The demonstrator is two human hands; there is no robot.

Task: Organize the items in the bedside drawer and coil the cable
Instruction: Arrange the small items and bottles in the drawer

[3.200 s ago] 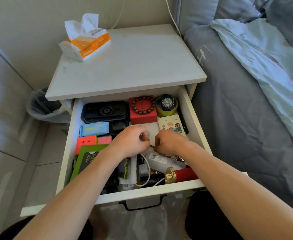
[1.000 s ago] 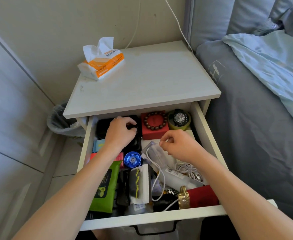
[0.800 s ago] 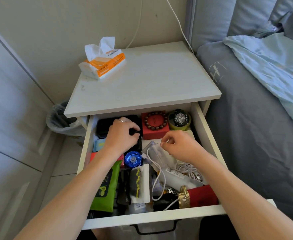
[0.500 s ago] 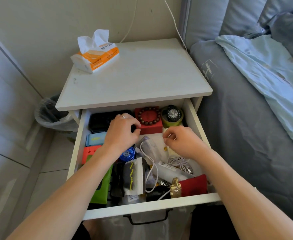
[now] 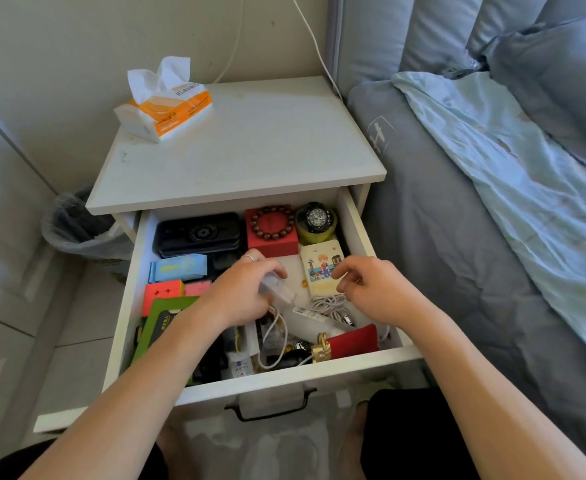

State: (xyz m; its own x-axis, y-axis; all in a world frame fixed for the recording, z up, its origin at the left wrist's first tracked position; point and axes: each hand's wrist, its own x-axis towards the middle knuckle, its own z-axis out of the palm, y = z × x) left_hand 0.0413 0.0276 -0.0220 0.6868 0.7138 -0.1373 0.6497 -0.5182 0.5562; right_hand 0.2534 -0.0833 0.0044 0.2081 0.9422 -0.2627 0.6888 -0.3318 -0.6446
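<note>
White drawer (image 5: 355,220) stands pulled open at frame centre, where the left hand (image 5: 239,296) curls round a clear plastic bag (image 5: 279,289), the right hand (image 5: 371,289) hovers with fingers loosely bent and holding nothing, just above the bundled white cable (image 5: 329,303), and farther back lies a red box (image 5: 272,233).

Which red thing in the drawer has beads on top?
The red box at the back, with a bead bracelet on its lid. The red pouch at the front has a gold clasp instead.
</note>
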